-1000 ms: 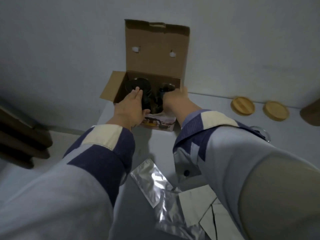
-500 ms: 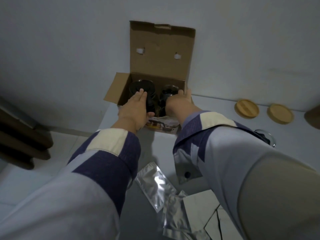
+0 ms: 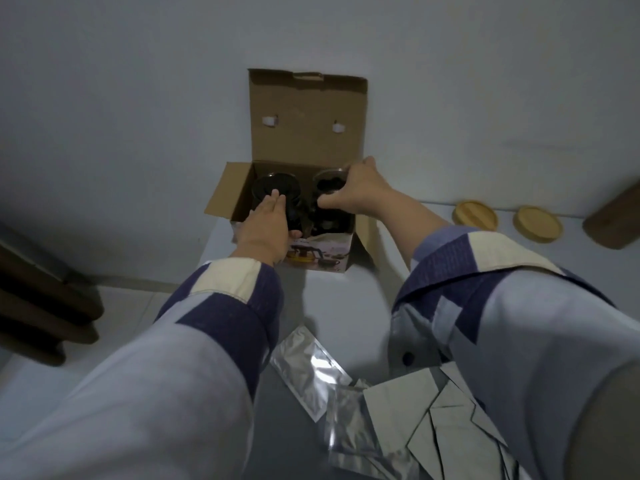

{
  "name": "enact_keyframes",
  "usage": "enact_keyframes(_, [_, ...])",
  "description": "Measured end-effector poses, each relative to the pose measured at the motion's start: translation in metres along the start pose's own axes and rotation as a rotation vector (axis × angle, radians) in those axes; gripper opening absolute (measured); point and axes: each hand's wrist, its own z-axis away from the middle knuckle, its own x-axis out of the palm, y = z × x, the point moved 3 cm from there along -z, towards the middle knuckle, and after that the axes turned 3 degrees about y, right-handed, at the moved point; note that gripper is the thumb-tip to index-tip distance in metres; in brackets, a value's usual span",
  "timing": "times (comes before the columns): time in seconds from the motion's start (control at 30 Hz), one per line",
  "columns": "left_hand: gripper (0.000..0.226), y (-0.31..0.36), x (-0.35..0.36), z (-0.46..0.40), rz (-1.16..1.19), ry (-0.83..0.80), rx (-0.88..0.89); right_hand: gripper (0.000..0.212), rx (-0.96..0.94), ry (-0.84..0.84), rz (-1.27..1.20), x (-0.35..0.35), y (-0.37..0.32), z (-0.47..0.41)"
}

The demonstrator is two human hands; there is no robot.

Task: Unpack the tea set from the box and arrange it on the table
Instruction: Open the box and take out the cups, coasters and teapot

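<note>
An open cardboard box (image 3: 304,126) stands at the far left end of the table (image 3: 339,306) against the wall, lid up. Inside on the left sits a dark round glass piece (image 3: 275,185); on the right a smaller dark glass cup (image 3: 327,180). My left hand (image 3: 266,226) lies over the box's front edge, fingers straight and touching the left glass piece. My right hand (image 3: 356,190) curls its thumb and fingers round the rim of the right cup. The lower parts of both glass pieces are hidden in the box.
Two round wooden coasters (image 3: 475,213) (image 3: 538,224) lie at the back right near the wall, with a brown object (image 3: 614,221) beyond them. Silver foil pouches (image 3: 311,368) and grey paper packets (image 3: 443,410) lie on the near table. The table's left edge drops to the floor.
My right hand has moved from the box's front edge to over the right cup and closed round its rim. My left hand stays on the left glass piece.
</note>
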Motion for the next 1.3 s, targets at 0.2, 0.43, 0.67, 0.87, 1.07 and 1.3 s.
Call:
enact_keyframes(0.2, [0.079, 0.0, 0.0, 0.0, -0.019, 0.001, -0.003, 0.077, 0.095, 0.207, -0.415, 0.004, 0.028, 0.018])
enact_keyframes(0.43, [0.08, 0.009, -0.005, -0.001, -0.033, -0.013, -0.021, 0.084, 0.131, 0.288, -0.496, 0.006, 0.061, 0.031])
enact_keyframes(0.67, [0.061, 0.059, -0.008, 0.0, -0.106, 0.081, 0.086, 0.086, 0.16, 0.329, -0.495, -0.009, 0.113, 0.058])
enact_keyframes(0.87, [0.056, 0.155, 0.033, 0.036, -0.124, 0.131, 0.324, 0.086, 0.231, 0.391, -0.487, -0.026, 0.187, 0.101])
enact_keyframes(1.07, [0.057, 0.21, 0.11, 0.071, -0.085, -0.133, 0.346, 0.083, 0.337, 0.441, -0.426, -0.034, 0.267, 0.149])
enact_keyframes(1.3, [0.067, 0.232, 0.162, 0.1, -0.101, -0.389, 0.191, 0.08, 0.349, 0.447, -0.417, -0.024, 0.321, 0.175])
